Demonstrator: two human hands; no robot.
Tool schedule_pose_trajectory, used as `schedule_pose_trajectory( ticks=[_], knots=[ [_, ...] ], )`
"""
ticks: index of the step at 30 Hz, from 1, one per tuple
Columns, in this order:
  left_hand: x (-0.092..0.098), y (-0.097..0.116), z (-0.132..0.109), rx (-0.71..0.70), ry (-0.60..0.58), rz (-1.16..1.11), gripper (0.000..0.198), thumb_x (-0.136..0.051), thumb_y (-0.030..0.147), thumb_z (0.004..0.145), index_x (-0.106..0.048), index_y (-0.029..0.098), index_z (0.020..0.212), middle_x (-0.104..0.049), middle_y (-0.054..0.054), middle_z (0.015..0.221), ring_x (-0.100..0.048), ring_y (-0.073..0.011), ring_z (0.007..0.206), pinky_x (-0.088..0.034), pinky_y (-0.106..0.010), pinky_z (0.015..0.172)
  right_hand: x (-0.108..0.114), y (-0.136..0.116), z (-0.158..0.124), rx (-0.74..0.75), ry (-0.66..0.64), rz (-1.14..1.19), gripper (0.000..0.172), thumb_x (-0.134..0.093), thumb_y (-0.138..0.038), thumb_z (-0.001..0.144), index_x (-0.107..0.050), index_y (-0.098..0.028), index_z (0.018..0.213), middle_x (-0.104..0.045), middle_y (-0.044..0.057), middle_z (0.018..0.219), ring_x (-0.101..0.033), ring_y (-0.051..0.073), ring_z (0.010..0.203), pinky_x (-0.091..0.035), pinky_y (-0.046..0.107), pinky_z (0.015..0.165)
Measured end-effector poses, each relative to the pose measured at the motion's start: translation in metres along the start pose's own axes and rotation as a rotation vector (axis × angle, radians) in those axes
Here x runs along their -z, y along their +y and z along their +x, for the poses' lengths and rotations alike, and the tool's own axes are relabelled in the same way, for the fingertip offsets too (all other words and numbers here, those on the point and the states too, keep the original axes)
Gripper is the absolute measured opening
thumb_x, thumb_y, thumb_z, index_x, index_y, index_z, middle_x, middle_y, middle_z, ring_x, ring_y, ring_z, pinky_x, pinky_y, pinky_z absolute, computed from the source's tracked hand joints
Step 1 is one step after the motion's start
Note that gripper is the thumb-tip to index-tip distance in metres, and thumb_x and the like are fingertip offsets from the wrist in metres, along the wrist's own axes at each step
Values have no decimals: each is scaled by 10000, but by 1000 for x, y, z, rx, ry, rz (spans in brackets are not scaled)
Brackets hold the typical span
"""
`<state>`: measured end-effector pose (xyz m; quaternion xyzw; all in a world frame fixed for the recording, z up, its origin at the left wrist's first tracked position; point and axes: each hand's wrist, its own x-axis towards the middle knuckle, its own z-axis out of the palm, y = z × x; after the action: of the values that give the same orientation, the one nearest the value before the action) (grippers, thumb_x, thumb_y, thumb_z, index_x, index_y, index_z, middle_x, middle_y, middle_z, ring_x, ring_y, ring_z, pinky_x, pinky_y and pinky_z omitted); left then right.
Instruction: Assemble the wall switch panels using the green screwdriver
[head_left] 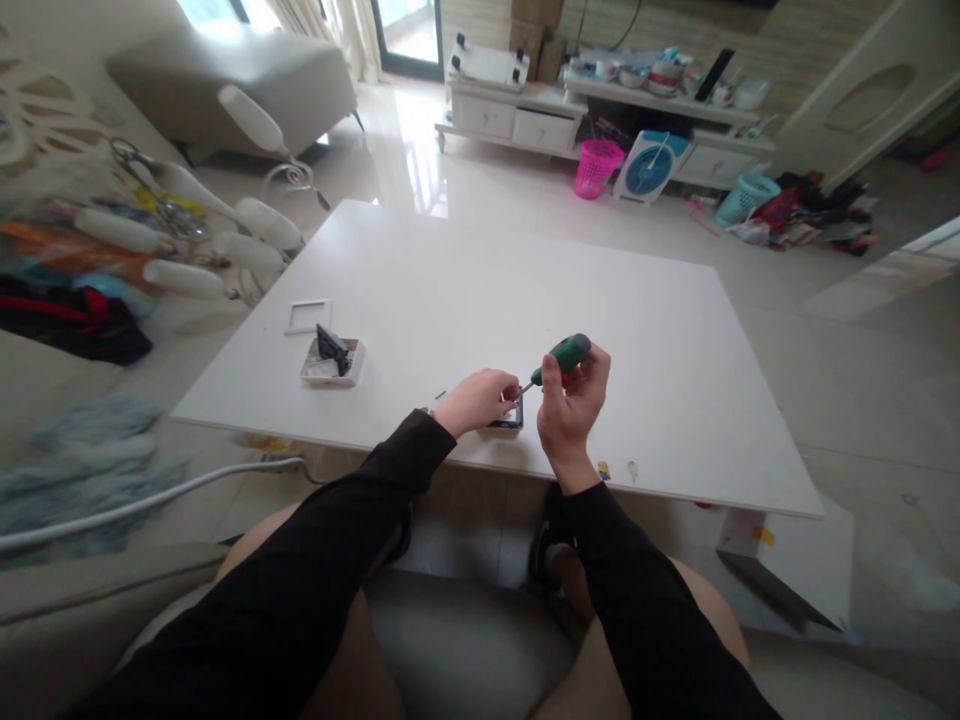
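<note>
My right hand (574, 415) is closed around the green and dark grey handle of a screwdriver (561, 357). The screwdriver slants down to the left, its metal shaft reaching my left fingertips. My left hand (476, 400) has its fingers pinched together at the shaft's tip; what they hold is too small to make out. Beneath both hands, close to the table's front edge, lies a small box-like piece with a black rim (511, 424), partly covered by my left hand. Its inside looks whitish.
On the white table (637, 320), an open box (334, 377) holding a black part stands left, with a white frame (307, 317) behind it. A small yellow item (604, 470) and a small clear item (633, 469) lie near the front edge. A lamp (251, 240) stands left.
</note>
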<state>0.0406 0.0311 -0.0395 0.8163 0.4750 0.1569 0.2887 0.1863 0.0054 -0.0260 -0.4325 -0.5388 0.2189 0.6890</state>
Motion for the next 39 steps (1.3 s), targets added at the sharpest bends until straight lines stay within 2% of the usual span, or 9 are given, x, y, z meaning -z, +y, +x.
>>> schedule_pose_trajectory(
  ticks=[12, 22, 26, 28, 31, 35, 39],
  knots=[
    [-3, 3, 1, 33, -37, -11, 78, -702, 125, 862, -746, 167, 813, -768, -57, 793, -693, -193, 730, -508, -290, 725, 0, -3, -1, 5, -22, -67, 316, -737, -428, 950, -579, -277, 1178, -556, -27, 956, -575, 101, 735, -511, 238, 612],
    [-4, 2, 1, 39, -42, -6, 92, -695, 105, 822, -698, 177, 766, -733, -40, 765, -658, -183, 724, -454, -292, 699, 0, -2, 0, 13, -21, -45, 304, -746, -395, 946, -586, -279, 1176, -556, -31, 952, -573, 98, 733, -515, 245, 630],
    [-4, 0, 0, 30, -47, -2, 89, -686, 97, 788, -684, 185, 796, -718, -36, 802, -659, -194, 762, -472, -302, 714, 0, -3, -1, -1, -17, -43, 311, -748, -401, 940, -589, -276, 1176, -562, -31, 953, -572, 97, 729, -520, 244, 626],
    [-3, -2, -1, 19, -27, 20, 162, -698, 99, 753, -694, 188, 888, -722, -50, 903, -673, -214, 841, -509, -317, 766, 0, -3, 0, -6, -13, -28, 311, -752, -398, 936, -594, -277, 1174, -563, -32, 956, -573, 94, 731, -523, 241, 629],
    [1, -5, -3, 19, 3, 74, 378, -719, 111, 713, -679, 188, 1081, -692, -94, 1097, -671, -261, 1018, -554, -356, 891, 1, -4, 1, -9, 3, -26, 318, -755, -413, 931, -596, -278, 1170, -569, -28, 970, -581, 94, 739, -530, 239, 632],
    [4, -8, -6, 70, -16, 150, 539, -703, 137, 738, -618, 168, 1269, -640, -146, 1273, -601, -318, 1244, -531, -402, 1046, 3, -5, 4, -1, 35, -20, 323, -757, -430, 931, -590, -278, 1162, -567, -26, 976, -575, 92, 721, -529, 238, 607],
    [-2, -11, -7, 94, -115, 176, 723, -812, 366, 752, -555, 131, 1387, -607, -193, 1376, -559, -368, 1321, -507, -434, 1093, 6, -4, 8, -6, 55, -31, 328, -746, -443, 940, -577, -277, 1168, -566, -23, 985, -568, 88, 699, -522, 234, 579]
  ],
)
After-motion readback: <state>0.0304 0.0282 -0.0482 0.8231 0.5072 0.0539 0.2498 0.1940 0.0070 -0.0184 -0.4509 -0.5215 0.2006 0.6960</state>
